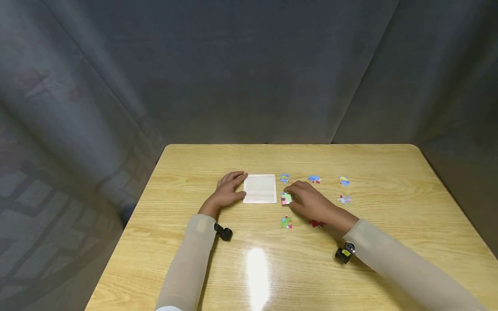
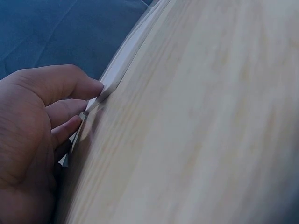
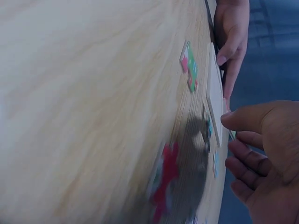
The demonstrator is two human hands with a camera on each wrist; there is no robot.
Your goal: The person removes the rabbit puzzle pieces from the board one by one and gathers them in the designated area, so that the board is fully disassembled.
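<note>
Flat on the wooden table lies a square, pale puzzle tray (image 1: 260, 201) with a raised rim and nothing inside. My left hand (image 1: 228, 190) rests at its left side, thumb and index finger spread along the rim and touching it. Just right of the tray, my right hand (image 1: 310, 201) pinches a green and pink puzzle piece (image 1: 285, 198) between thumb and fingers. In the right wrist view the thumb (image 3: 247, 117) covers most of this piece. A green puzzle piece (image 1: 286, 222) lies on the near side of the right hand, and a red one (image 1: 317, 223) sits partly under the wrist.
Beyond the right hand lie a blue and yellow piece (image 1: 285, 178) and a blue and red piece (image 1: 314, 178). Farther right are a yellow and blue piece (image 1: 344, 180) and a pale blue one (image 1: 344, 199). A dark curtain (image 1: 249, 86) hangs behind the table.
</note>
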